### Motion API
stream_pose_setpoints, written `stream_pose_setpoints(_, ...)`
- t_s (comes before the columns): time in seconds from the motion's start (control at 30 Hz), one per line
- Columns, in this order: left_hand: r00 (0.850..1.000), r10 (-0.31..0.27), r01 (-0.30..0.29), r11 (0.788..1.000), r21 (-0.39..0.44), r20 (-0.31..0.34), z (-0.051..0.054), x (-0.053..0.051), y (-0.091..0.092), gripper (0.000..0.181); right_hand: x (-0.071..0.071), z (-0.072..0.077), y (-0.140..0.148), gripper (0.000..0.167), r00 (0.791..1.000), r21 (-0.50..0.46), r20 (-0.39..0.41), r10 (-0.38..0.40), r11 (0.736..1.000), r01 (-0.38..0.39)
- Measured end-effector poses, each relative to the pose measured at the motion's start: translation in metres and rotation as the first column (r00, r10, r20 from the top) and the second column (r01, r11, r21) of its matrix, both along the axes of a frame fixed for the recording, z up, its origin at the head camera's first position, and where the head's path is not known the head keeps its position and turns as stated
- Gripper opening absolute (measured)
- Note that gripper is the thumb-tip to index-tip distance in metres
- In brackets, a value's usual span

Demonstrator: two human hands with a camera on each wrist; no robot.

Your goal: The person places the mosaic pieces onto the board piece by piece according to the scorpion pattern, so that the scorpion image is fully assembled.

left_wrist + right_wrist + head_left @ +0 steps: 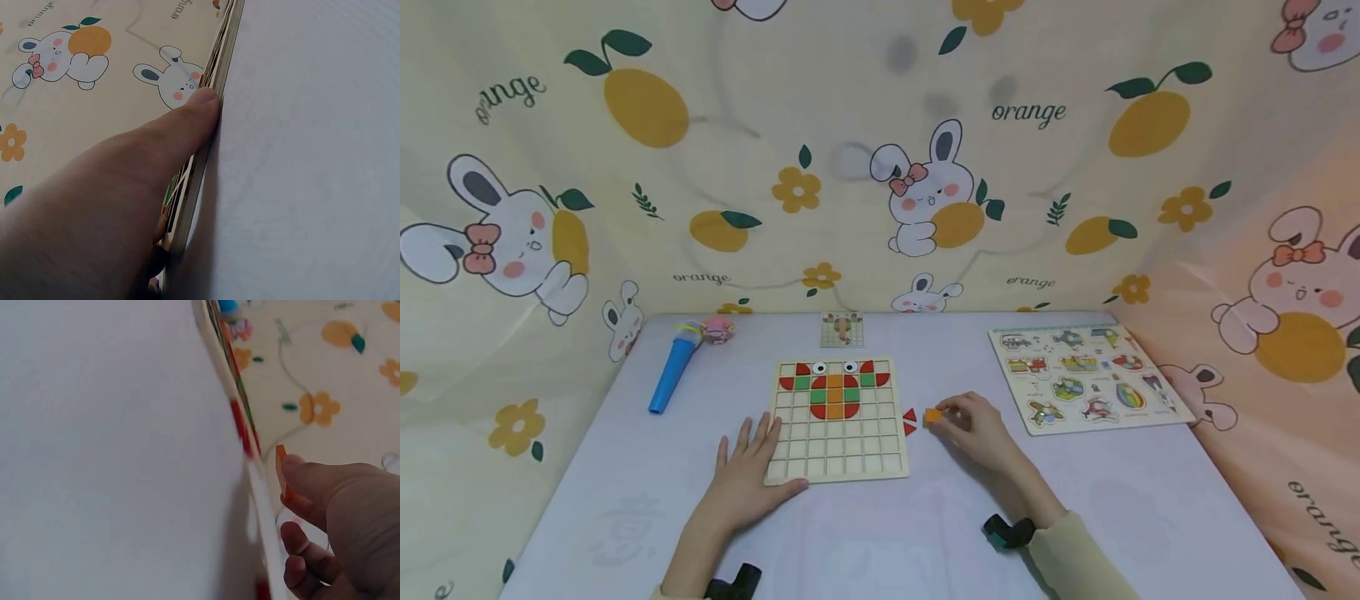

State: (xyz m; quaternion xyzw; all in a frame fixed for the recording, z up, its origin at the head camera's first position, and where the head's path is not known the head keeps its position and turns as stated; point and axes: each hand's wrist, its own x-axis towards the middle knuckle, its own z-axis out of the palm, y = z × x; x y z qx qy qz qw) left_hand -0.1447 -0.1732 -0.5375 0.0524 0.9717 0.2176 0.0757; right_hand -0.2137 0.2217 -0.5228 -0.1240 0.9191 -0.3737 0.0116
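A wooden grid board (pixel 838 454) lies on the table, its upper squares filled with red, green and orange tiles and two eye tiles. My left hand (pixel 741 479) rests with spread fingers against the board's left side. Its thumb (pixel 203 103) touches the board's near edge in the left wrist view. To the right of the board, my right hand (pixel 977 429) pinches an orange square tile (pixel 932 415) between thumb and fingertips. The same tile (pixel 281 467) appears edge-on in the right wrist view. Two red triangle tiles (pixel 910 428) lie between the board and that hand.
Behind the grid board lies a small pattern card (pixel 842 330). A blue toy microphone (pixel 672 371) and a pink figurine (pixel 718 330) are at the back left. On the right is a picture puzzle board (pixel 1048 421). Printed cloth (pixel 850 242) hangs behind the table.
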Motion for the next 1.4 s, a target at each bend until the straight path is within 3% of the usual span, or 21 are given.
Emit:
stream_pose_setpoints(0.37,1.000,-0.017,0.017,1.000,0.000,-0.014,0.005,-0.007,-0.001,0.121,-0.020,0.013,-0.075,0.026,0.997,-0.119,0.000,0.079,0.990,-0.078)
stream_pose_setpoints(0.57,1.000,-0.018,0.018,1.000,0.009,-0.004,0.004,-0.002,0.000,0.120,-0.017,0.011,-0.109,0.027,0.988,-0.147,-0.033,0.153,0.977,-0.156)
stream_pose_setpoints(0.8,1.000,-0.017,0.017,1.000,0.007,-0.008,0.000,0.000,0.001,0.119,-0.008,0.007,-0.131,0.026,0.986,-0.195,-0.045,0.161,0.966,-0.167)
stream_pose_setpoints(1.07,1.000,-0.005,0.005,1.000,-0.003,0.003,0.002,-0.001,0.001,0.120,-0.008,-0.014,-0.133,0.028,0.987,-0.153,-0.051,0.150,0.976,-0.156)
stream_pose_setpoints(1.2,1.000,-0.009,0.009,1.000,0.002,-0.020,0.003,0.000,0.001,0.118,-0.007,-0.017,-0.134,0.029,0.982,-0.099,-0.081,0.173,0.979,-0.180)
stream_pose_setpoints(1.4,1.000,-0.013,0.013,1.000,-0.013,0.000,0.004,0.001,0.001,0.119,-0.004,-0.017,-0.138,0.028,0.976,-0.005,-0.131,0.177,0.984,-0.179)
